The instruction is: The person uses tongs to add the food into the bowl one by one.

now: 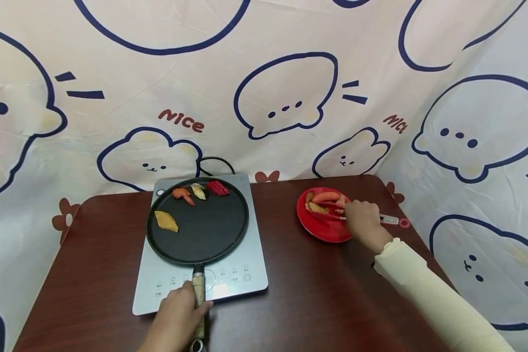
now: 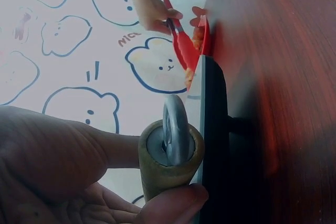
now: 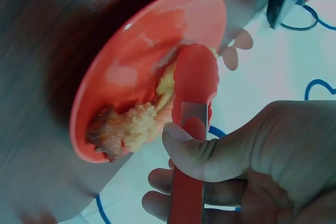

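Observation:
My left hand [image 1: 172,320] grips the wooden handle [image 1: 198,286] of a flat black frying pan [image 1: 202,230], which sits on a silver cooktop [image 1: 256,274]. The handle's metal hanging ring [image 2: 177,132] shows up close in the left wrist view. My right hand [image 1: 364,222] holds metal tongs with red tips [image 3: 196,77] over a red plate [image 1: 314,231]. On that plate lie a sausage [image 1: 326,197], a crumbly golden piece [image 3: 139,127] and a browned piece [image 3: 106,132]. The red tips are down among the food and hide part of it.
In the pan are a yellow piece [image 1: 165,221], an orange piece [image 1: 183,194], a pale piece [image 1: 198,191] and a red piece [image 1: 217,187]. A black cord [image 1: 217,158] runs behind the cooktop. Patterned cloth [image 1: 286,98] hangs behind and beside the brown table [image 1: 290,303].

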Tool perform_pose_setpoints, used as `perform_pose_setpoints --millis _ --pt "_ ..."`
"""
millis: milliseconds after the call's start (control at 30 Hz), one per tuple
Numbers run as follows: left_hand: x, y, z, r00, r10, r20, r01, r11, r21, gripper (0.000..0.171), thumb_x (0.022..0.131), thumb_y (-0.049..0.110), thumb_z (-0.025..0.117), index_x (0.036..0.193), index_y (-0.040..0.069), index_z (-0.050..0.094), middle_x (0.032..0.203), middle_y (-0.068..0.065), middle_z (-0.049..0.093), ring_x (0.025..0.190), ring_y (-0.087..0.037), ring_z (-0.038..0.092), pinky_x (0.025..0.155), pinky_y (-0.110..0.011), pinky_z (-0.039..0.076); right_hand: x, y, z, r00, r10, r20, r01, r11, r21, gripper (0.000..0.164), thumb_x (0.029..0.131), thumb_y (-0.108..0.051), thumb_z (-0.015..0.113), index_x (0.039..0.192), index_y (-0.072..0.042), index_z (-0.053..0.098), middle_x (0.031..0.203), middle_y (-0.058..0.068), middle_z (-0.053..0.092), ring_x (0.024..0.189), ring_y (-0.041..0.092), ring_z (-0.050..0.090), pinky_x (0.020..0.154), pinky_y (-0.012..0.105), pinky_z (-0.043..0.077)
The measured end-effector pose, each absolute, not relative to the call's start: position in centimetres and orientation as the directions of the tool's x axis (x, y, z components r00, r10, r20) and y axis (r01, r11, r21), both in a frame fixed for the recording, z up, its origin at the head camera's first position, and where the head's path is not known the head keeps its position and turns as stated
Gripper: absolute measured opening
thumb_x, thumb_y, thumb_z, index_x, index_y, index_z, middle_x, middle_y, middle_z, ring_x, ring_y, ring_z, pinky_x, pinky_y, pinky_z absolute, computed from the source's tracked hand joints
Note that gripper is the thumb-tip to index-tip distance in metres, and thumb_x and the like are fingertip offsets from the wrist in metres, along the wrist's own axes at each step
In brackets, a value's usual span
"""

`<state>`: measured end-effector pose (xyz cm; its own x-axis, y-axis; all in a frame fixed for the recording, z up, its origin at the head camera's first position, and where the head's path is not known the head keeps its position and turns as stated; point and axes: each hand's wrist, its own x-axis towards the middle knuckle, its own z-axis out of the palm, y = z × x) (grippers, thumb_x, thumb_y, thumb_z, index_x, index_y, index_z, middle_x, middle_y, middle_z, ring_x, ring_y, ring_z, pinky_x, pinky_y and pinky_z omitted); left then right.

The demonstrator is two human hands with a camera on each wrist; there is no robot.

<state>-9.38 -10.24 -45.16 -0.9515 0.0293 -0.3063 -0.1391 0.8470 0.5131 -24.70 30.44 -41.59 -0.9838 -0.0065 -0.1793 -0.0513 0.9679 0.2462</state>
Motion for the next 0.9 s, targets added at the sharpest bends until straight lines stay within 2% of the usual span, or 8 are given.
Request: perform_pose_setpoints --millis 200,367,567,733,900 --pt "-9.5 -10.3 -45.2 -0.941 0.017 -0.339 -0.168 0.844 0.509 0.053 0.087 0.021 0.082 0.109 -0.020 0.058 0.074 -0.010 0.060 0.064 -0.017 0.058 0.056 -0.033 0.051 -24.3 29.8 -40.4 -0.982 -0.001 -0.188 -0.043 0.975 0.216 0.027 0.086 -0.017 0.077 0.106 0.002 0.074 0.084 0.014 0.070 0.067 0.025 0.059 0.061 0.040 0.054" --pt "-9.4 -10.4 -45.2 -0.947 0.027 -0.320 -0.150 0.843 0.517 0.050 0.087 0.022 0.082 0.106 -0.018 0.059 0.073 -0.010 0.060 0.064 -0.017 0.058 0.056 -0.034 0.051 -23.6 27.7 -39.0 -0.982 -0.028 -0.187 -0.067 0.977 0.203 0.038 0.088 -0.017 0.075 0.122 0.000 0.069 0.102 0.018 0.073 0.081 0.029 0.064 0.071 0.047 0.057" --pt "-9.5 -10.4 -45.0 -0.952 0.034 -0.305 -0.135 0.845 0.517 0.051 0.087 0.022 0.082 0.107 -0.019 0.058 0.073 -0.009 0.059 0.064 -0.017 0.057 0.055 -0.034 0.050 -23.1 24.4 -37.7 -0.979 -0.087 -0.184 -0.121 0.975 0.186 0.037 0.089 -0.017 0.075 0.123 -0.004 0.068 0.110 0.015 0.073 0.091 0.031 0.065 0.077 0.052 0.057" --pt "-9.4 -10.4 -45.1 -0.948 0.034 -0.317 -0.141 0.847 0.513 0.051 0.087 0.022 0.082 0.106 -0.019 0.058 0.074 -0.010 0.060 0.064 -0.018 0.058 0.056 -0.034 0.051 -23.3 21.0 -37.0 -0.974 -0.141 -0.176 -0.173 0.968 0.179 0.049 0.088 -0.022 0.077 0.134 -0.009 0.064 0.119 0.013 0.072 0.097 0.031 0.066 0.082 0.053 0.058" --pt "-9.3 -10.5 -45.1 -0.949 0.036 -0.314 -0.140 0.843 0.520 0.051 0.087 0.022 0.082 0.105 -0.018 0.058 0.074 -0.010 0.060 0.064 -0.018 0.058 0.056 -0.034 0.051 -23.6 17.3 -36.5 -0.967 -0.214 -0.142 -0.236 0.957 0.167 0.037 0.088 -0.021 0.076 0.122 -0.008 0.067 0.109 0.010 0.072 0.094 0.029 0.066 0.081 0.050 0.057"
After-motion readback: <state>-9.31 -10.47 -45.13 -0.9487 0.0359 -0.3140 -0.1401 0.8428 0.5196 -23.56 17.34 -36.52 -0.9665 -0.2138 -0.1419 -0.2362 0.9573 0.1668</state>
